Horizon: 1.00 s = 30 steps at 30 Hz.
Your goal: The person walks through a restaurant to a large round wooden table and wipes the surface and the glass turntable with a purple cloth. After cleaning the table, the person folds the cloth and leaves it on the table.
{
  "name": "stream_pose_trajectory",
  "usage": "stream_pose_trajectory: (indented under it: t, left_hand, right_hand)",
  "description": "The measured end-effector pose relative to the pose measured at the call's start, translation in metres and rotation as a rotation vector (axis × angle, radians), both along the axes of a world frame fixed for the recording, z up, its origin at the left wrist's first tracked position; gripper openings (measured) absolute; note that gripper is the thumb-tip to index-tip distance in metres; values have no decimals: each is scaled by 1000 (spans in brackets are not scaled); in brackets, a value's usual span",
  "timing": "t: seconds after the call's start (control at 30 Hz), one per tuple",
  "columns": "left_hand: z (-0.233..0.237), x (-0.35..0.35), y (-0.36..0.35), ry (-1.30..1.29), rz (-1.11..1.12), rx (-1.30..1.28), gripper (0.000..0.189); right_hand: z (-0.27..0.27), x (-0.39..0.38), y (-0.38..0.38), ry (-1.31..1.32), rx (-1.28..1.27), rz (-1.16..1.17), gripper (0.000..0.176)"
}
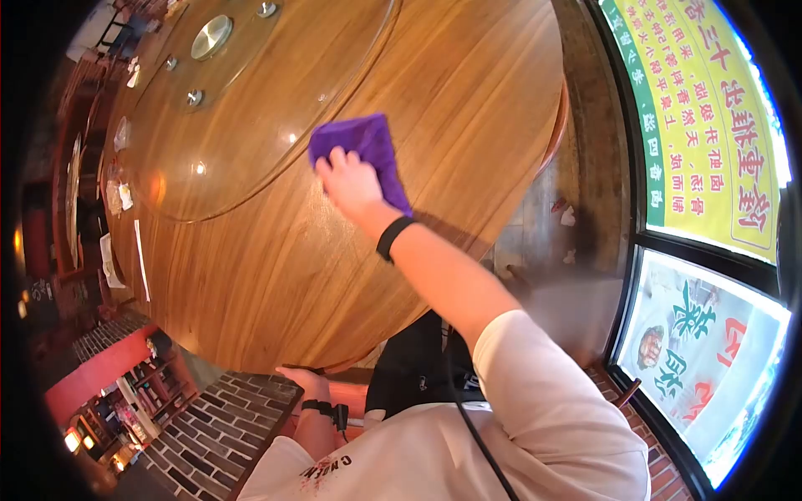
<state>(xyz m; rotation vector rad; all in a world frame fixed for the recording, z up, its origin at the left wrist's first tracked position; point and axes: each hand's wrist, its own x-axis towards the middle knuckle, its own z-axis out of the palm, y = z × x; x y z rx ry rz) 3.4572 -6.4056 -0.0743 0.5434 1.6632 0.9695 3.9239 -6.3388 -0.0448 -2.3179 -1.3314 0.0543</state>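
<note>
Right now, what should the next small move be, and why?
Probably slide the purple cloth a little along the rim of the glass turntable: the right hand has it beside that rim, and the white strip lies well off to the left.

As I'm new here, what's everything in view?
Cloth: one, purple, on table
Wooden table: one, brown, centre
Glass turntable: one, clear, upper left
Metal disc: one, silver, turntable's middle
Metal fittings: three, silver, around disc
Lit signs: two, yellow-green and white, right
Bricks: many, dark grey, lower left
Shelves: several, brown, lower left
Shirt: one, white, bottom
Wristbands: two, black, one per wrist
Right hand: one, bare, on cloth
Left hand: one, bare, by table edge
</note>
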Motion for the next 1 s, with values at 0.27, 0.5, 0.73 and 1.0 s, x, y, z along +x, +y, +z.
stream_pose_trajectory:
  t: [0.27, 0.5, 0.73, 1.0]
  left_hand:
    - [-7, 2, -2, 133, -25, 8, 87]
    - [32, 55, -2, 68, 129, -5, 82]
    - [1, 24, 2, 47, 117, 81, 82]
    - [10, 36, -8, 89, 143, 114, 83]
  right_hand:
    - [23, 186, -139, -98, -132, -538, 17]
    - [13, 227, -185, -151, -118, -540, 14]
    - [8, 16, -63, 60, 75, 280, 22]
    - [19, -9, 40, -159, -114, 355, 27]
